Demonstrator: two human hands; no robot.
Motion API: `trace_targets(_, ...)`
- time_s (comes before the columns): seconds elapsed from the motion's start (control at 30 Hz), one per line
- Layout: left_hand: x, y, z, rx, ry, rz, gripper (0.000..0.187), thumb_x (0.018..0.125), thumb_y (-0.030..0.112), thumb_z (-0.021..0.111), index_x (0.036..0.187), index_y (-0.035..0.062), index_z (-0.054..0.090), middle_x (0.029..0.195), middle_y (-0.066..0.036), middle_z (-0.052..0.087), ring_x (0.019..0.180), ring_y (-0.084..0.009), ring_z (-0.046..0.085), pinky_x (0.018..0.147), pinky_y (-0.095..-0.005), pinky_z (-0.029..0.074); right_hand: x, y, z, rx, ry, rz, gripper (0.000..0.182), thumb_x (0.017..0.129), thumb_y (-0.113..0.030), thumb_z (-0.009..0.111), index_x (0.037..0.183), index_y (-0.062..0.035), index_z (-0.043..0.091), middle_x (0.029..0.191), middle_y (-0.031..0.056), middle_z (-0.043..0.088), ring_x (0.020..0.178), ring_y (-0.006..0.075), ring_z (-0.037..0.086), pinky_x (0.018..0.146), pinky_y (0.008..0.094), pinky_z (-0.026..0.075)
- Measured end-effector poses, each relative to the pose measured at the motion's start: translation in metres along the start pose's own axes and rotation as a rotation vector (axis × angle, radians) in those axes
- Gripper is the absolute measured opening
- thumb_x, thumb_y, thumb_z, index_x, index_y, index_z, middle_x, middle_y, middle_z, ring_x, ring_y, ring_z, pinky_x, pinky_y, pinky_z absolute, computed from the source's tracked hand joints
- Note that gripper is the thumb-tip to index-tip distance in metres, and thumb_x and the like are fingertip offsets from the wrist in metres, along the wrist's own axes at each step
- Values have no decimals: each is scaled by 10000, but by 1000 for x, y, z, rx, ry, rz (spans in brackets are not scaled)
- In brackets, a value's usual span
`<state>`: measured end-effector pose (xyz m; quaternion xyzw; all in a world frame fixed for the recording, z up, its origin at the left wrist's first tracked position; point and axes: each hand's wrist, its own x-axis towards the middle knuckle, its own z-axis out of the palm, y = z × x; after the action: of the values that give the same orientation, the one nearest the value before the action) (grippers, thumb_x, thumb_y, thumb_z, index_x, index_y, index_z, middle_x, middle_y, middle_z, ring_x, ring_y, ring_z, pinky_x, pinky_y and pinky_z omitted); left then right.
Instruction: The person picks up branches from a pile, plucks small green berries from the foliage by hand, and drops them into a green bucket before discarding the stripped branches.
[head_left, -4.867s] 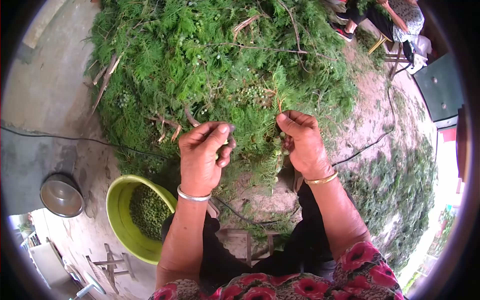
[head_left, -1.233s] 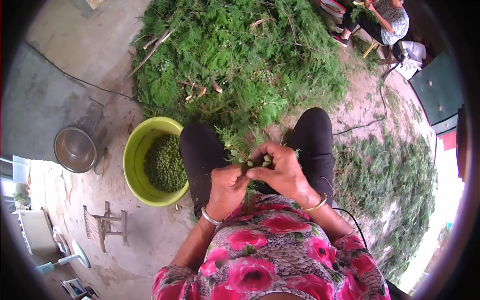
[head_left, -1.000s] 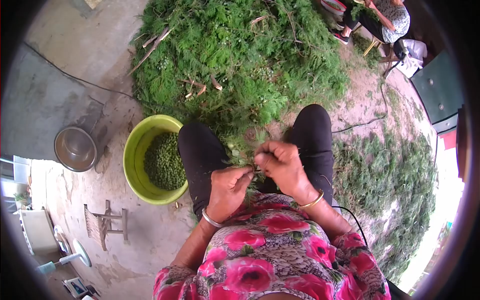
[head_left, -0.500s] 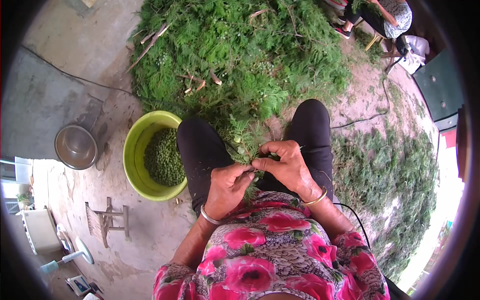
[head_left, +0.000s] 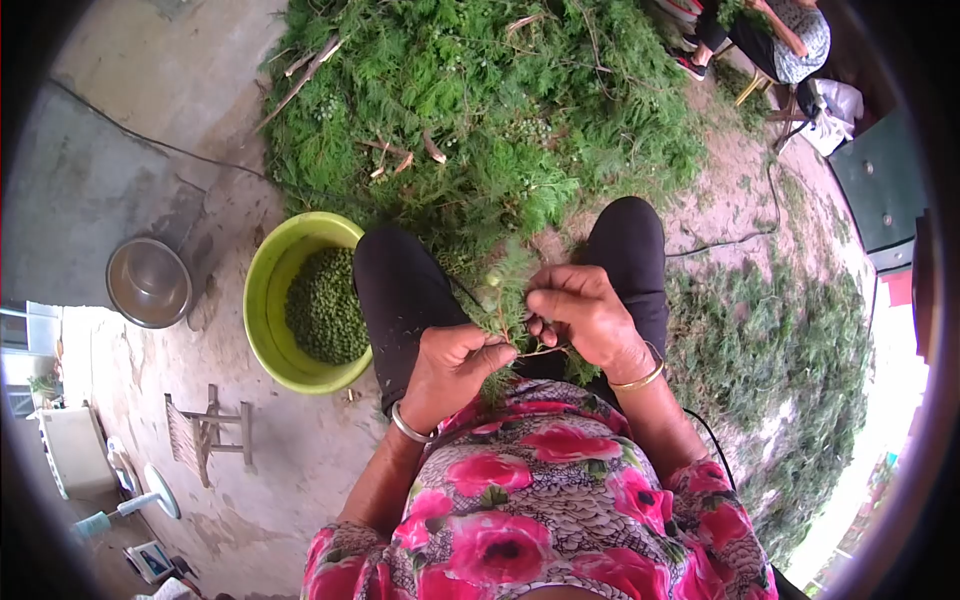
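Note:
Between my knees is a leafy green conifer sprig (head_left: 510, 290) with a pale green seed cone (head_left: 493, 281) near its tip. My left hand (head_left: 455, 362) pinches the sprig's thin stem between thumb and forefinger. Just right of the stem, my right hand (head_left: 592, 322) is closed, its fingers curled in beside the leaves; whatever they hold is hidden. To the left of my knee stands a yellow-green bucket (head_left: 262, 300) partly filled with small green cones (head_left: 328, 310).
A large heap of cut conifer branches (head_left: 430, 100) lies ahead. More cuttings (head_left: 770, 370) spread at the right. A metal bowl (head_left: 150, 283) and a small wooden stool (head_left: 208, 435) stand at the left. Another person (head_left: 790, 40) sits at the far right.
My right hand has drawn slightly right and up from my left hand, and its fingers have curled more. The stem between the hands now shows. Fewer cones show on the sprig.

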<state>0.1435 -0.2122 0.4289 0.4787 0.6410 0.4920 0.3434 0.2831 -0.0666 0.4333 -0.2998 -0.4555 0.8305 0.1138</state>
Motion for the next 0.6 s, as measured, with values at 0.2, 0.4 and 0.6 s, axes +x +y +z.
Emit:
trace_targets(0.2,-3,-2,-2,34,-48,60,118,754,55,726,771,-12,631,632,-92,616,571,-126,601,520,-260,437,0,4,-1,37,-195,41,108,873,-63,574,904,37,602,680,26,564,578,68,515,477,192,378)
trace_targets(0.4,-3,-4,-1,-5,-87,49,114,758,64,725,775,-6,636,650,-100,629,564,-132,606,509,-265,434,3,7,-8,4,-407,14,107,864,-99,589,857,7,593,647,3,534,566,53,476,497,191,366)
trace_targets(0.6,-1,-10,-4,167,-93,58,108,756,65,720,773,0,635,637,-99,619,557,-138,604,498,-268,425,1,2,0,-126,-285,-30,136,842,-113,620,808,15,589,634,0,532,565,49,473,497,200,371)
